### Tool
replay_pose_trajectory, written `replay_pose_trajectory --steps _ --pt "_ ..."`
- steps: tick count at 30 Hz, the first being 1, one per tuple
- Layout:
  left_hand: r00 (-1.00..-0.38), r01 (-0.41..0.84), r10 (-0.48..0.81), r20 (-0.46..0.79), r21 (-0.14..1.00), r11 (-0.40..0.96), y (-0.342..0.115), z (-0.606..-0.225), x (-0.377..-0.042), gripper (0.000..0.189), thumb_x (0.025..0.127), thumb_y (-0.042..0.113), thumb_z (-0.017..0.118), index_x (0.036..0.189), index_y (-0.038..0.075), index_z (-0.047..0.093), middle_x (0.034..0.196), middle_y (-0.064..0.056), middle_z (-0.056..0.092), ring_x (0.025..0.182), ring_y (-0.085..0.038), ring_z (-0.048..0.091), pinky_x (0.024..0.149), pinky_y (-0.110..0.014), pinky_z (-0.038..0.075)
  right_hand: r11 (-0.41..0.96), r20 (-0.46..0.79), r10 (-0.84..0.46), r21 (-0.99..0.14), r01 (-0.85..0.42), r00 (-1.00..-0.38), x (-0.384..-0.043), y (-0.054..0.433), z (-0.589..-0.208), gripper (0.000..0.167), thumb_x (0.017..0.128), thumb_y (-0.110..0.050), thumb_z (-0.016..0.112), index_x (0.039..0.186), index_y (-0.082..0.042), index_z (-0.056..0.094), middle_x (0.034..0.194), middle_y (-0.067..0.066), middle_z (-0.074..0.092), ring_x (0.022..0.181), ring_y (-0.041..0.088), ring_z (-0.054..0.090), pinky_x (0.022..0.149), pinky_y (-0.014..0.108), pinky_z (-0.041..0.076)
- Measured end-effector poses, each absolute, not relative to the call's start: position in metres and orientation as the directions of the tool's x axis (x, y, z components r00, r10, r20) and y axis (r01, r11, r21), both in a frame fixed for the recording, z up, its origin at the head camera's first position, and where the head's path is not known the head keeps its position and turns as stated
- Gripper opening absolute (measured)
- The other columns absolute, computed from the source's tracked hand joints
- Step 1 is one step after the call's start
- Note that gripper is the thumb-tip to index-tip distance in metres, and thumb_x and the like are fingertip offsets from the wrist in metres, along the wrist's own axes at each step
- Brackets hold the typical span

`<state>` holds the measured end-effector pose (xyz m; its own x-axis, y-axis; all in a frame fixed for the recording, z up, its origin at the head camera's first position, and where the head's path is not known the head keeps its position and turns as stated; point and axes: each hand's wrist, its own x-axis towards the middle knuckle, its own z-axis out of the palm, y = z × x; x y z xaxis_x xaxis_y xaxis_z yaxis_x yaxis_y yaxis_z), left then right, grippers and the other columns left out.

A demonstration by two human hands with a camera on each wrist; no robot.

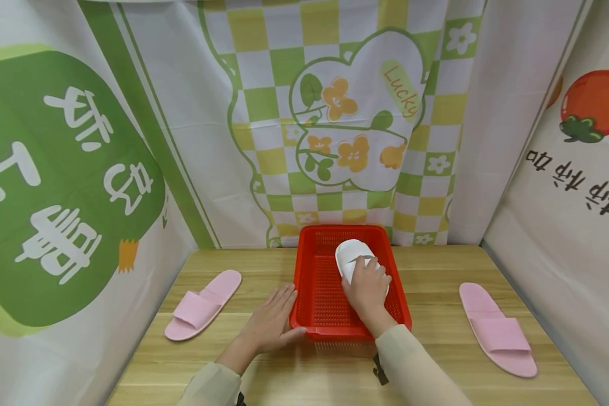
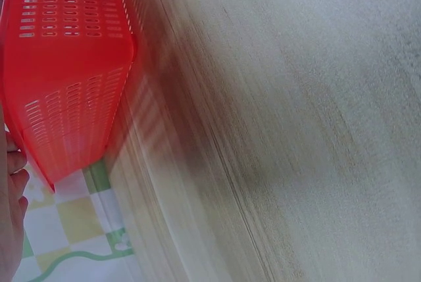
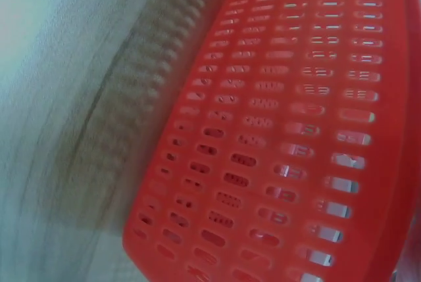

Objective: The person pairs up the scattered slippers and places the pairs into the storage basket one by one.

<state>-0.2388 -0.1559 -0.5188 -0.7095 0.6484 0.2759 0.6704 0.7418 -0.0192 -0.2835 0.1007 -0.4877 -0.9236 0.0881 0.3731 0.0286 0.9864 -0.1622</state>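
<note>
A red perforated plastic basket (image 1: 322, 287) stands at the middle of the table in the head view. Inside it, toward the right side, is a white slipper (image 1: 346, 252), which my right hand (image 1: 367, 287) grips from above; the hand covers much of it. My left hand (image 1: 274, 321) touches the basket's near left edge, its fingers extended along the outside. In the left wrist view, fingertips (image 2: 16, 180) show beside the basket (image 2: 59, 55). Only the basket's slotted wall (image 3: 263, 183) and the table fill the right wrist view, where the right hand is hidden.
A pink slipper (image 1: 195, 310) lies on the wooden table (image 1: 264, 262) left of the basket. Another pink slipper (image 1: 502, 335) lies far to the right. Behind the table hangs a printed checkered cloth (image 1: 264, 101), and printed cloths also close off both sides.
</note>
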Motion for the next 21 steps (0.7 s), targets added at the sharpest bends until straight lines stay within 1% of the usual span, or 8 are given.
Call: replay_pose_trajectory --steps 11,18,21 --pt "-0.706 0.673 0.645 0.292 -0.007 0.740 -0.1555 -0.5184 -0.2381 0.088 0.094 0.063 0.042 0.144 -0.009 0.037 0.151 -0.023 0.033 0.140 -0.035 0.031 0.113 -0.044 0.023 0.988 0.337 0.105 -0.143 0.059 -0.936 -0.2845 0.0980 -0.4943 0.065 0.084 -0.044 0.066 0.122 0.006 0.052 0.123 0.036 0.052 0.098 0.052 0.055 0.073 0.063 0.047" --pt "-0.730 0.658 0.638 0.244 -0.003 0.753 -0.1555 -0.5167 -0.2371 0.088 0.094 0.063 0.041 0.147 -0.007 0.033 0.153 -0.021 0.030 0.142 -0.033 0.027 0.115 -0.042 0.018 0.984 0.308 0.126 -0.155 0.081 -0.943 -0.2849 0.0965 -0.4966 0.064 0.085 -0.043 0.065 0.121 0.008 0.050 0.124 0.037 0.051 0.099 0.053 0.055 0.075 0.064 0.047" --pt "-0.721 0.664 0.641 0.261 -0.004 0.748 -0.1562 -0.5159 -0.2363 0.088 0.094 0.063 0.041 0.146 -0.008 0.034 0.152 -0.022 0.031 0.141 -0.034 0.028 0.115 -0.042 0.020 0.982 0.290 0.138 -0.165 0.093 -0.947 -0.2858 0.0947 -0.4980 0.065 0.085 -0.043 0.066 0.122 0.008 0.049 0.124 0.038 0.050 0.099 0.053 0.054 0.076 0.064 0.046"
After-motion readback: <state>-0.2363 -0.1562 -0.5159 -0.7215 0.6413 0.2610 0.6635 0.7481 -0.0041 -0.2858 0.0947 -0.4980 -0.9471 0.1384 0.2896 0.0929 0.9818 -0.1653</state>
